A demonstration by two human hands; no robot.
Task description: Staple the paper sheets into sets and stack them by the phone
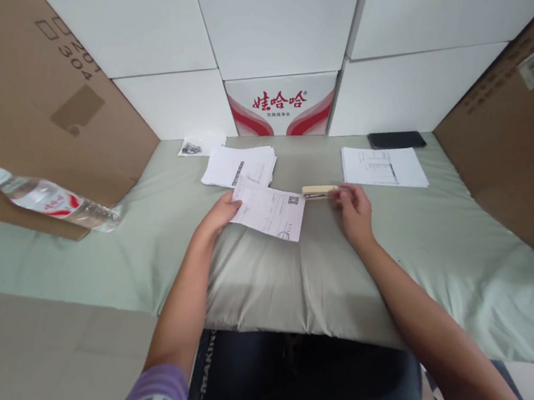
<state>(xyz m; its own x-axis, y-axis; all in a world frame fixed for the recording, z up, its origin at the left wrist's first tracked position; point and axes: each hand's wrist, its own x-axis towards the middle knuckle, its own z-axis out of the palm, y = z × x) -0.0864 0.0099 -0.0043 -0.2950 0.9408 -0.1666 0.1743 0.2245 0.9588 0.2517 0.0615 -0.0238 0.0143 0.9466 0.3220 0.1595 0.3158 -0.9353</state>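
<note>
A white printed sheet [269, 211] with a QR code at its top right corner lies flat near the middle of the cloth-covered surface, toward its front edge. A pale beige stapler [318, 191] lies on its side just beside the sheet's top right corner.

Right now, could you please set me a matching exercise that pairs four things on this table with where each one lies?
Things:
1. stapler
2. phone
3. bottle
4. single sheet

Places:
A. lying on its side at the far left
B. at the back, behind the right-hand paper stack
C. at the right hand fingertips
D. under the left hand fingers, near the middle of the cloth

Pairs: 1-C, 2-B, 3-A, 4-D
</note>
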